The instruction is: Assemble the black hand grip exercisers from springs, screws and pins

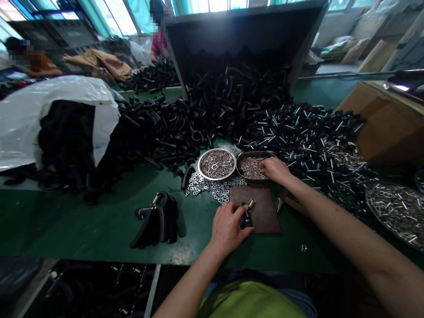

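My left hand (230, 225) is closed around a small black part with a metal spring (252, 203), over a brown square plate (265, 216) on the green table. My right hand (275, 170) reaches into a dark round dish (253, 178) of small metal pieces, its fingertips pressed together among them; what they hold, if anything, is too small to make out. Beside that dish stands a silver bowl (217, 178) of pins and rings. Loose metal nuts (220, 190) lie in front of both. Left of my left hand, black clamp-like parts (160, 218) with a spring stand together.
Black parts (232, 97) spill from a tipped grey bin (251, 26). Black knobs with metal bolts (304, 137) pile up at right, near a cardboard box (384, 119) and a large tray of pins (397, 212). A white bag (20, 128) lies left. People sit beyond.
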The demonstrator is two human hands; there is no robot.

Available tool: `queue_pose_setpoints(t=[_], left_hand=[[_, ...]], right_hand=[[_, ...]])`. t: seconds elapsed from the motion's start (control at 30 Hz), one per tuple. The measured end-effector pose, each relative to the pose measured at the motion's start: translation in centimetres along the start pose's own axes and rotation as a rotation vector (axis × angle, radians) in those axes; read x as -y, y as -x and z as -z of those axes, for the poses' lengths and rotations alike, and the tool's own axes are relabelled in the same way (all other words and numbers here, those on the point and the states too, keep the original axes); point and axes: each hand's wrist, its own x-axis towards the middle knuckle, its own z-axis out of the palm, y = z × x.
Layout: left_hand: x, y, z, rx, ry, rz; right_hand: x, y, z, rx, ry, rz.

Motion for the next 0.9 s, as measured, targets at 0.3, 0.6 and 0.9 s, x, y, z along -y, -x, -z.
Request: queue_pose_setpoints(t=[0.3,0.6,0.9], left_hand=[[0.2,-0.1,-0.1,0.005,0.001,0.002],[0.1,0.0,-0.4,-0.022,-0.004,0.026],[0.0,0.0,-0.7,-0.067,0.001,0.049]], right_hand=[[-0.1,3.1,2.6,0.039,-0.124,0.264],[-0.8,7.4,-1.0,0.06,-0.187,0.324],[4.6,10.3,-0.9,-0.018,-0.644,0.302]])
